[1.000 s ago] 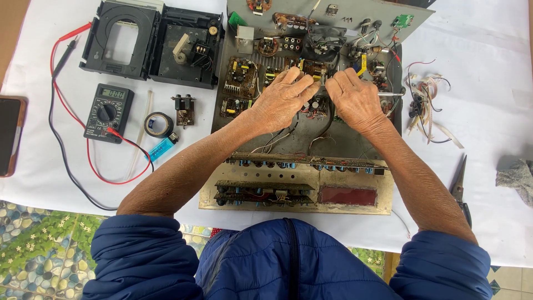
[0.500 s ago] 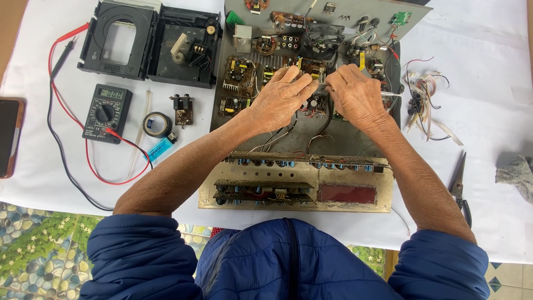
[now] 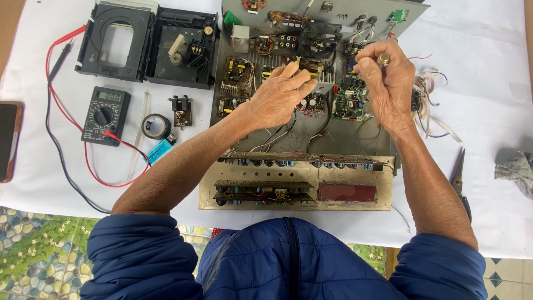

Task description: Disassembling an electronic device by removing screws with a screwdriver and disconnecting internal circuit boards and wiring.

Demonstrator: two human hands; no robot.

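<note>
Two bare hands work over an opened amplifier chassis (image 3: 302, 128) that lies flat on the white-covered worktop (image 3: 477, 100). Its front panel faces the person and its long axis runs left to right, so the circuit boards sit open to view from above.

From the head camera, the left hand (image 3: 277, 97) hovers over the middle boards with fingers curled and pinched together near a small part; whether it grips anything cannot be told. The right hand (image 3: 388, 75) is raised above the green board (image 3: 348, 103), closed around a small round metal piece (image 3: 383, 59) held upright at its fingertips, likely lifted clear for a better look.

To the left lie a multimeter (image 3: 104, 114) with red and black leads, a roll of tape (image 3: 156, 125) and a black disc tray (image 3: 147, 44), within reach. Pliers (image 3: 459, 180) rest at the right.
</note>
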